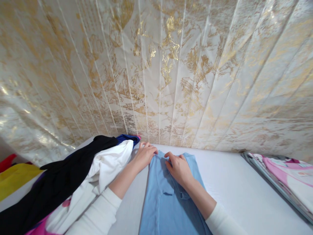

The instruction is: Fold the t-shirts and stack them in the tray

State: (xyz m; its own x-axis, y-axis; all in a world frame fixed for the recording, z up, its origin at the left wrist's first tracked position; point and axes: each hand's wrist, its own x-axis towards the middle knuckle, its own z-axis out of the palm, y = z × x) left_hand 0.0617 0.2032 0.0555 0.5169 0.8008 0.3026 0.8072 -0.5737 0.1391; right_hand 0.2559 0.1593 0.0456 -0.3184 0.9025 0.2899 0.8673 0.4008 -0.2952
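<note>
A light blue shirt [168, 212], partly folded, lies flat on the white surface in front of me. At its far left corner my left hand [146, 153] is closed, its fingertips pinching the fabric. Over the far middle of the shirt rests my right hand [178, 167]. Its fingers are loosely bent, and a gap shows between thumb and index finger. Folds of the shirt bunch beneath the right wrist. The underside of the right hand is hidden.
To the left lies a loose heap with a black garment [70, 173], a white garment [105, 166] and a yellow garment [19, 178]. A stack of folded clothes [286, 176] sits at the far right. Behind the white surface [230, 182] hangs a gold-patterned sheet [171, 71].
</note>
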